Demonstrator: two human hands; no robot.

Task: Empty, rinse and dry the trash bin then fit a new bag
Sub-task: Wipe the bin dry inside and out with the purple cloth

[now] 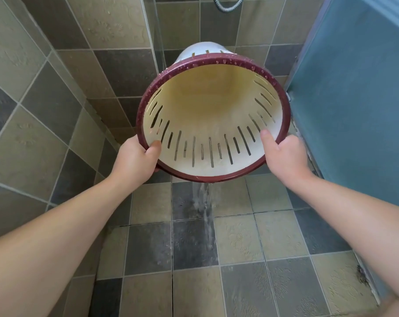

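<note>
The trash bin (213,115) hangs in mid-air at the centre of the view, tipped well over so that its open mouth faces the camera and its closed base points away toward 12 o'clock. It is cream-white with a dark red rim (217,61), and vertical slots run round its wall just inside the rim. Water drops cling to the rim at 12 o'clock.

The left hand (134,157) grips the rim at about 8 o'clock, thumb hooked inside the bin against the inner wall and fingers curled round behind the rim, out of sight. The right hand (283,154) grips the rim at about 4 o'clock in the same way, thumb pressed flat on the inner wall beside the slots and fingers wrapped behind.

From the lowest point of the rim, at 6 o'clock, a stream of water (204,202) pours down onto the tiled floor (239,236), which looks wet and dark where it lands.

Tiled walls (63,83) meet in a corner behind the bin. A blue frosted panel (358,106) stands at 3 o'clock, just beside the bin's rim. A metal shower hose (226,4) loops at 12 o'clock.
</note>
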